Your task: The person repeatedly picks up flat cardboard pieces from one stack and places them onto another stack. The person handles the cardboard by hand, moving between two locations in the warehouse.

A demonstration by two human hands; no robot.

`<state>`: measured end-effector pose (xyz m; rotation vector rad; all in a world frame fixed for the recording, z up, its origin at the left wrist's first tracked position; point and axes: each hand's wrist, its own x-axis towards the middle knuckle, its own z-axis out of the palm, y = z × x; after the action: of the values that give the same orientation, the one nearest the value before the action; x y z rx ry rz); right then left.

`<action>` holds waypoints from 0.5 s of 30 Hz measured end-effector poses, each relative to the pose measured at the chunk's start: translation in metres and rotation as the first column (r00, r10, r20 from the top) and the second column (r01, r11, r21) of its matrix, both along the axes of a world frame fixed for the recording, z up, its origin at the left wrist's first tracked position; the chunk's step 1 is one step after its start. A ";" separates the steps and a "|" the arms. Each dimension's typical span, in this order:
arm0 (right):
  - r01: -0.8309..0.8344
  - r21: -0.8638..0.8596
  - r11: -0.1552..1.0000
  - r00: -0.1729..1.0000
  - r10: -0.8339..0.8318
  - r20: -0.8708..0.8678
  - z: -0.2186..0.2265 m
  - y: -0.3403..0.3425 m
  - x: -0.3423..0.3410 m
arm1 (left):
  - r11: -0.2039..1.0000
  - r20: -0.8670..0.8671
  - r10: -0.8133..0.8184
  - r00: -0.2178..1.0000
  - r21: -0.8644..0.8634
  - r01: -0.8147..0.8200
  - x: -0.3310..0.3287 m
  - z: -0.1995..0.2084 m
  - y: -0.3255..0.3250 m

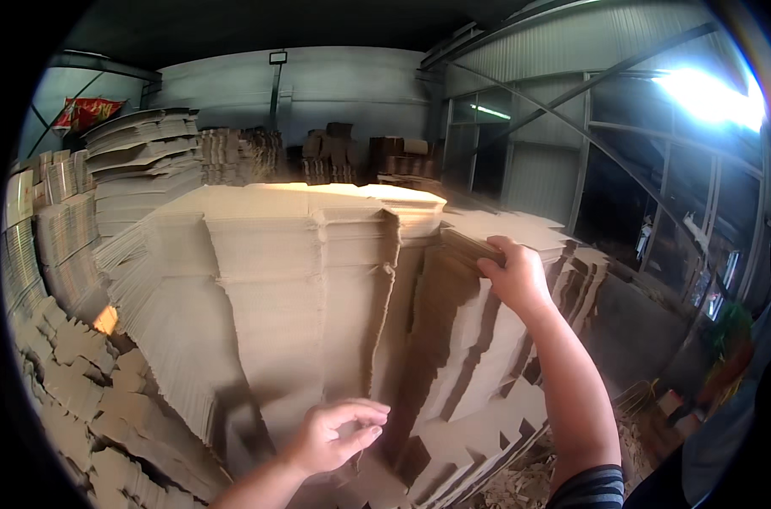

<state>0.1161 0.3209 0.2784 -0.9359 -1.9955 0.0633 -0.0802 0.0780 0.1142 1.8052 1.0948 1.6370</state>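
A tall stack of flat die-cut cardboard sheets fills the middle, its notched edges lined up into vertical grooves. Another cardboard stack adjoins it on the right. At the upper edge of that right stack, my right hand is closed on the top cardboard sheets, thumb and fingers at their near edge. My left hand hovers low in front of the middle stack, fingers slightly bent and apart from the thumb, with nothing visible in it.
Loose cardboard pieces lie heaped at lower left. More stacked cardboard rises at back left, with bundles along the far wall. Scraps litter the floor at lower right. Windows and slanting metal beams line the right wall.
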 end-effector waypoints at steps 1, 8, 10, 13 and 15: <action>-0.029 0.009 1.000 0.999 0.029 -0.036 -0.001 0.007 0.000 | 1.000 -0.019 -0.001 1.000 0.019 0.001 -0.002 -0.002 -0.002; -0.104 -0.161 0.982 0.981 0.074 -0.181 0.016 -0.010 0.018 | 0.999 -0.077 -0.029 0.997 0.030 0.032 0.007 -0.002 0.003; -0.119 -0.158 0.980 0.980 0.090 -0.177 0.000 0.004 0.025 | 0.998 -0.093 -0.063 0.994 0.011 0.065 0.015 0.003 0.012; -0.060 -0.003 0.998 0.994 0.060 -0.095 -0.012 0.009 0.015 | 0.994 -0.055 -0.104 0.993 -0.017 0.103 0.021 0.010 0.027; -0.095 0.000 0.995 0.994 0.095 -0.048 -0.011 0.007 0.010 | 0.999 -0.051 -0.049 0.998 0.007 0.049 0.026 0.024 0.047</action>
<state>0.1264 0.3283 0.2676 -0.8333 -1.9947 0.1403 -0.0544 0.1251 0.1384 1.8734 1.0579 1.5782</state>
